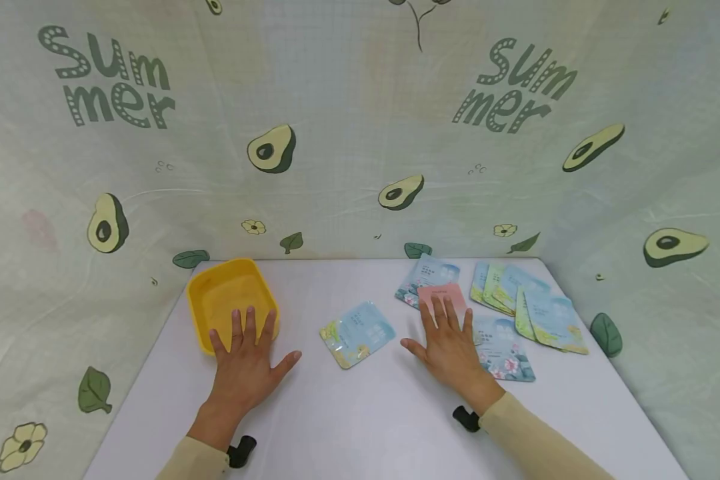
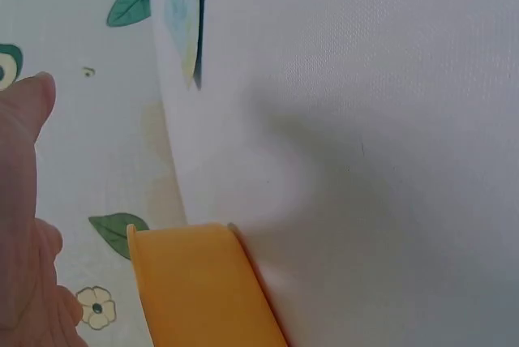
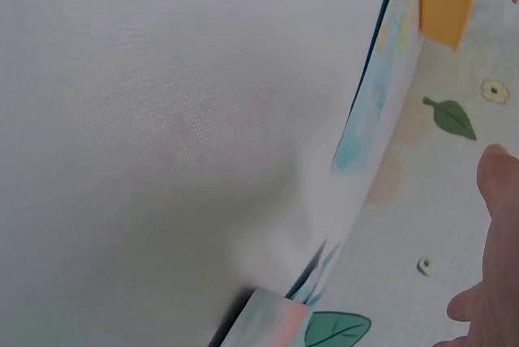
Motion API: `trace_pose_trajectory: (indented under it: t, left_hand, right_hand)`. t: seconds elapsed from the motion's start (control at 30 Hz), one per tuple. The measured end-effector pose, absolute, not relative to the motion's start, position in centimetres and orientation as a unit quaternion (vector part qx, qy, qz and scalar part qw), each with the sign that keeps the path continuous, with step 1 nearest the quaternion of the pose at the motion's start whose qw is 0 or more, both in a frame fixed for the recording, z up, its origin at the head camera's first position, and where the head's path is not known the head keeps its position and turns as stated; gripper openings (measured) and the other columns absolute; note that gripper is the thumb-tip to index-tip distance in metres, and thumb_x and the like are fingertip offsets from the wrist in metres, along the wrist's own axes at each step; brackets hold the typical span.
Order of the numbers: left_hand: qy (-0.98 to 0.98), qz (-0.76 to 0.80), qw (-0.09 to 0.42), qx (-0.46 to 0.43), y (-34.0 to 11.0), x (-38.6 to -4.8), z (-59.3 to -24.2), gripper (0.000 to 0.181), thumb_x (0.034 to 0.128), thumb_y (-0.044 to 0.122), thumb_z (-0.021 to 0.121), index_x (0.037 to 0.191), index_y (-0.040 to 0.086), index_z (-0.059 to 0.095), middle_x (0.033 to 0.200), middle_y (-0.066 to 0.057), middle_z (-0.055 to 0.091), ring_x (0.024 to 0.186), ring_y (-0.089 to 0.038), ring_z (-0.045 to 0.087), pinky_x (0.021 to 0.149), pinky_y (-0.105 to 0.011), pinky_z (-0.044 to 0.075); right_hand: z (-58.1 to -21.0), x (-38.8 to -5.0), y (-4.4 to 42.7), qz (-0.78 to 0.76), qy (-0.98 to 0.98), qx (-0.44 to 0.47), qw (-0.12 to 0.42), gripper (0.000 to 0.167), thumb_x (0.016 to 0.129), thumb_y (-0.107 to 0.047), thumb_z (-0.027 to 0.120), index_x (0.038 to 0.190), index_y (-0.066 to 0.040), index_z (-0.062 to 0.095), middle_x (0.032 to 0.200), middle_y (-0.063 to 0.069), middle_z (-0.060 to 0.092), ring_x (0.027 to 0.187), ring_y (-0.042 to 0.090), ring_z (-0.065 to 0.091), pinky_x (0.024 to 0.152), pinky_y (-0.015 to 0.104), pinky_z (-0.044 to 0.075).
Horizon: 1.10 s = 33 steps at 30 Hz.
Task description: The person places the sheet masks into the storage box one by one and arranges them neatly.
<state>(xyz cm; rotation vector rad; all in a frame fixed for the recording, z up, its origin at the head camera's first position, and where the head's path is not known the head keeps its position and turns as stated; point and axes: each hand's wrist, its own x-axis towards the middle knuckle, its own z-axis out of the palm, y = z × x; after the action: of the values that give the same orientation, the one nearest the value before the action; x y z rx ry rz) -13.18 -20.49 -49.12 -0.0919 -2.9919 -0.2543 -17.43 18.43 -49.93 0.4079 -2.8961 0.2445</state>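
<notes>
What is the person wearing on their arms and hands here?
Both the left hand and right hand are bare, without gloves. The left sleeve and right sleeve are plain beige. A small black device shows at the left wrist and another at the right.

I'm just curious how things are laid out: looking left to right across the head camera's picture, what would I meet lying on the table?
Yellow tray → lone blue packet → pink packet → group of overlapping packets.
</notes>
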Motion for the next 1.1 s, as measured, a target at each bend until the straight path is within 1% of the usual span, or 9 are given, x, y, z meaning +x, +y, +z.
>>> trace_pose_trajectory:
  t: [0.17, 0.33, 0.47, 0.57, 0.67, 0.77, 0.87, 1.0, 1.1]
  left_hand:
    - [-0.993, -0.095, 0.069, -0.024, -20.6, -13.1, -48.7, 0.097, 0.0993, 0.072, 0.052, 0.17, 0.013, 0.021, 0.174, -0.03, 0.008, 0.161, -0.053, 0.0, 0.117, -0.084, -0.01]
    - [-0.991, -0.115, 0.071, -0.009, -21.2, -13.0, -48.4, 0.086, 0.1071, 0.063, 0.044, 0.17, 0.011, 0.018, 0.172, -0.033, 0.008, 0.16, -0.055, -0.003, 0.115, -0.086, -0.01]
    - [-0.989, -0.118, 0.087, 0.002, -22.1, -13.2, -48.2, 0.081, 0.11, 0.056, 0.043, 0.169, 0.006, 0.018, 0.17, -0.037, 0.012, 0.159, -0.058, 0.0, 0.113, -0.088, -0.006]
    - [-0.987, -0.122, 0.101, 0.013, -23.0, -13.5, -48.0, 0.08, 0.1108, 0.052, 0.044, 0.167, 0.001, 0.02, 0.168, -0.04, 0.014, 0.157, -0.06, 0.003, 0.112, -0.09, -0.002]
    - [-0.985, -0.131, 0.105, 0.028, -24.1, -14.1, -47.9, 0.081, 0.1118, 0.053, 0.039, 0.165, -0.004, 0.021, 0.167, -0.042, 0.014, 0.156, -0.061, 0.002, 0.111, -0.091, -0.001]
    - [-0.985, -0.138, 0.097, 0.044, -25.3, -14.8, -48.0, 0.084, 0.1124, 0.055, 0.033, 0.163, -0.01, 0.019, 0.166, -0.044, 0.011, 0.156, -0.062, 0.0, 0.111, -0.091, 0.0]
    - [-0.984, -0.15, 0.076, 0.065, -26.4, -15.5, -48.1, 0.087, 0.1125, 0.055, 0.03, 0.161, -0.016, 0.015, 0.165, -0.046, 0.007, 0.155, -0.063, -0.001, 0.111, -0.09, 0.0]
    - [-0.979, -0.175, 0.039, 0.098, -27.4, -15.9, -48.6, 0.094, 0.1117, 0.055, 0.033, 0.158, -0.022, 0.008, 0.163, -0.048, -0.001, 0.154, -0.065, -0.003, 0.114, -0.087, 0.001]
    - [-0.977, -0.182, 0.017, 0.112, -27.9, -16.1, -49.2, 0.1, 0.1103, 0.057, 0.036, 0.156, -0.025, 0.004, 0.162, -0.05, -0.006, 0.152, -0.066, -0.003, 0.118, -0.082, 0.007]
  right_hand:
    - [-49.8, -17.7, 17.5, 0.085, -0.98, 0.145, 0.102, 0.09, 0.101, -0.063, 0.059, 0.165, -0.004, 0.033, 0.172, 0.023, 0.025, 0.161, 0.045, 0.021, 0.123, 0.078, 0.013]
    - [-49.6, -18.6, 15.5, 0.084, -0.979, 0.161, 0.096, 0.087, 0.105, -0.061, 0.052, 0.165, -0.002, 0.031, 0.173, 0.023, 0.023, 0.162, 0.042, 0.016, 0.124, 0.076, 0.016]
    - [-49.1, -19.6, 12.8, 0.091, -0.975, 0.183, 0.092, 0.084, 0.107, -0.058, 0.051, 0.165, -0.001, 0.031, 0.173, 0.022, 0.025, 0.163, 0.041, 0.016, 0.125, 0.074, 0.017]
    - [-48.6, -20.3, 10.2, 0.099, -0.971, 0.203, 0.075, 0.082, 0.108, -0.058, 0.048, 0.166, -0.003, 0.029, 0.174, 0.02, 0.022, 0.163, 0.04, 0.015, 0.126, 0.072, 0.016]
    - [-48.2, -21.0, 7.3, 0.104, -0.967, 0.227, 0.053, 0.082, 0.109, -0.059, 0.044, 0.167, -0.004, 0.027, 0.175, 0.018, 0.02, 0.164, 0.038, 0.014, 0.128, 0.07, 0.014]
    - [-47.8, -21.6, 4.1, 0.108, -0.961, 0.254, 0.033, 0.081, 0.11, -0.059, 0.041, 0.168, -0.005, 0.025, 0.176, 0.016, 0.018, 0.164, 0.036, 0.012, 0.129, 0.068, 0.012]
    - [-47.6, -21.9, 1.0, 0.094, -0.955, 0.281, 0.02, 0.081, 0.11, -0.061, 0.037, 0.168, -0.007, 0.023, 0.177, 0.014, 0.016, 0.164, 0.034, 0.013, 0.13, 0.065, 0.014]
    - [-47.7, -22.0, -2.6, 0.073, -0.948, 0.308, 0.014, 0.08, 0.11, -0.063, 0.034, 0.169, -0.009, 0.023, 0.177, 0.011, 0.019, 0.165, 0.03, 0.015, 0.131, 0.059, 0.02]
    - [-47.9, -22.0, -4.7, 0.068, -0.946, 0.317, 0.006, 0.079, 0.11, -0.063, 0.035, 0.169, -0.011, 0.024, 0.177, 0.009, 0.02, 0.164, 0.027, 0.017, 0.131, 0.056, 0.022]
